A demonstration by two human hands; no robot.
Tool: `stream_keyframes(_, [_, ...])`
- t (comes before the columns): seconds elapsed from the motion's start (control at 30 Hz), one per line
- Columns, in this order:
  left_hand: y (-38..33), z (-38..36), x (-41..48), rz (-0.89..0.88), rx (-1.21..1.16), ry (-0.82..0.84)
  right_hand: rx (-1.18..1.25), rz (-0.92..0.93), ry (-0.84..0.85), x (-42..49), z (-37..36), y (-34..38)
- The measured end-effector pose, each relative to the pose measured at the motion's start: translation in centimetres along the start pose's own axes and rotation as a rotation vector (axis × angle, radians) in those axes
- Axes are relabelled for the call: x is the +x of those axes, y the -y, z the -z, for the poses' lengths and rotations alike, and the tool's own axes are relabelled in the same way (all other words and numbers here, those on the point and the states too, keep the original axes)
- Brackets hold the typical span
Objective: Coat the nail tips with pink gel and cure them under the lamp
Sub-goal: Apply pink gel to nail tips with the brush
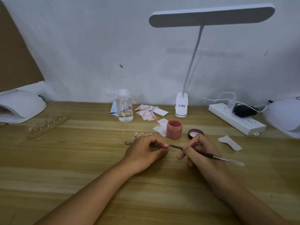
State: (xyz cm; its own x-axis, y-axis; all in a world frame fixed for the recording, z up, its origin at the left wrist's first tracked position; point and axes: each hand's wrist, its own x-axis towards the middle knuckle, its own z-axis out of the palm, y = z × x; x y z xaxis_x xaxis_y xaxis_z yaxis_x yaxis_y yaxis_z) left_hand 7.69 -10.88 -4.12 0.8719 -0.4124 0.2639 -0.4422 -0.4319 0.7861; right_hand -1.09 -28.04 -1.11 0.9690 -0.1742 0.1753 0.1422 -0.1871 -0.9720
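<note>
Centrally on the wooden table (81,159), a pink-coated nail tip (165,145) is pinched between the thumb and fingers of the left hand (144,151). A thin brush (219,158) is gripped pen-fashion by the right hand (201,153), and its bristle end is laid against the nail tip. Just beyond the hands an open jar of pink gel (174,129) is set, its lid (195,133) lying to the right. A white curing lamp (21,106) is placed far left, behind a wooden rack (47,127) of tips.
</note>
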Motion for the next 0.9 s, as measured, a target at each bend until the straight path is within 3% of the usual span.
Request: stream_keyframes(0.9, [0.02, -0.11, -0.05, -0.001, -0.006, -0.008, -0.001, -0.023, 0.002, -0.26, 0.08, 0.24])
